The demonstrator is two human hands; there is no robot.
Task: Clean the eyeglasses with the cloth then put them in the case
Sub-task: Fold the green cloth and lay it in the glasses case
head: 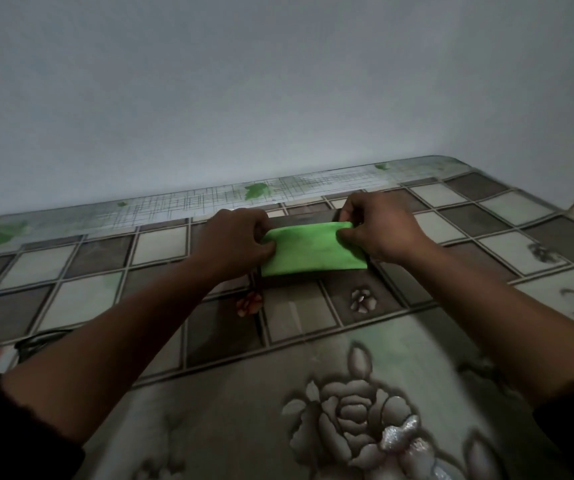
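Note:
A bright green cloth (313, 249), folded into a flat rectangle, lies on the table at the centre. My left hand (235, 239) pinches its left end, and my right hand (379, 226) pinches its upper right corner. A dark strip shows just under the cloth's lower edge; I cannot tell what it is. No eyeglasses and no case can be made out in this view.
The table (313, 358) wears a patterned cover with grey and white squares and large rose prints. Its far edge meets a plain pale wall (278, 81). A dark object (37, 342) lies at the left near my left forearm. The table's right corner curves away at the upper right.

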